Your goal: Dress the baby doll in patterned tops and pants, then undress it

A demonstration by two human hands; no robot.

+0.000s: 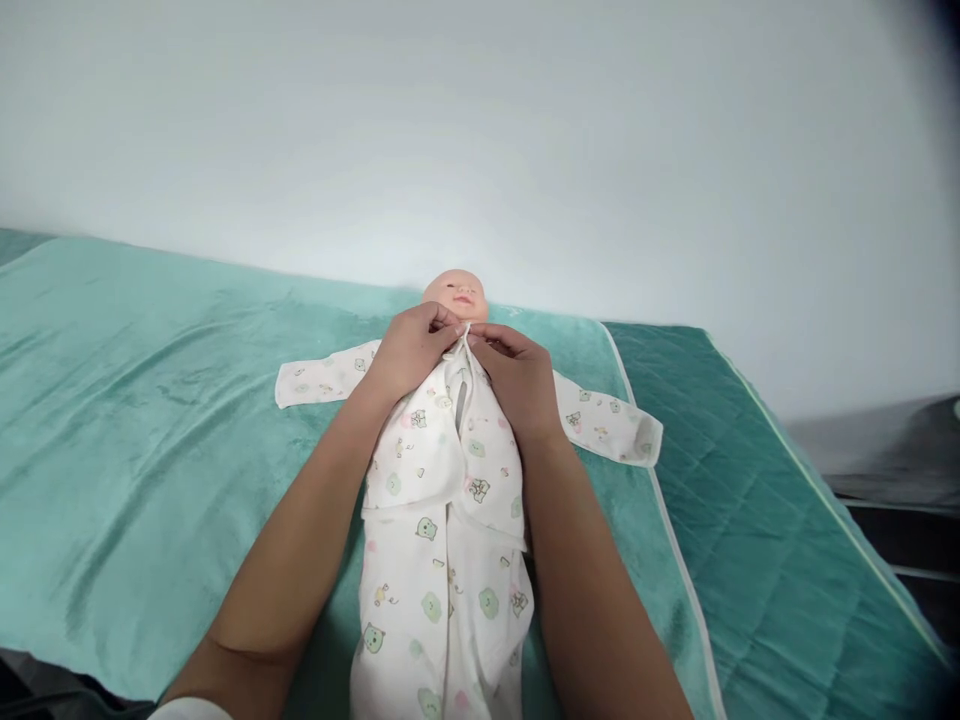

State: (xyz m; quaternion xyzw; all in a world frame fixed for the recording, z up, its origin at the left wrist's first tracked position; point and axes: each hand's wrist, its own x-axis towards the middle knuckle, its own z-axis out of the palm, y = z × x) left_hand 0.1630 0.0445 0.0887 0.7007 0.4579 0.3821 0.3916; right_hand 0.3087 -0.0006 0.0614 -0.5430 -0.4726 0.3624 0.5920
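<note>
A baby doll (461,288) lies on its back, its head toward the wall. It wears a white baby top (420,450) printed with green and pink animals, over matching pants (427,610). Both sleeves spread out to the sides, with no doll hands showing at the cuffs. At the neckline my left hand (416,350) pinches the top's front edge. Opposite it, my right hand (521,375) pinches the other edge, so the collar is lifted to a peak below the doll's chin. Below that, the front gapes slightly around a button. Fingertips partly hide what is held.
A light teal blanket (187,420) with a pale border covers most of the bed. On the right, a darker green quilted cover (765,520) shows beneath it. The white wall (465,130) stands right behind the doll's head. Dark slatted shapes lie past the right edge.
</note>
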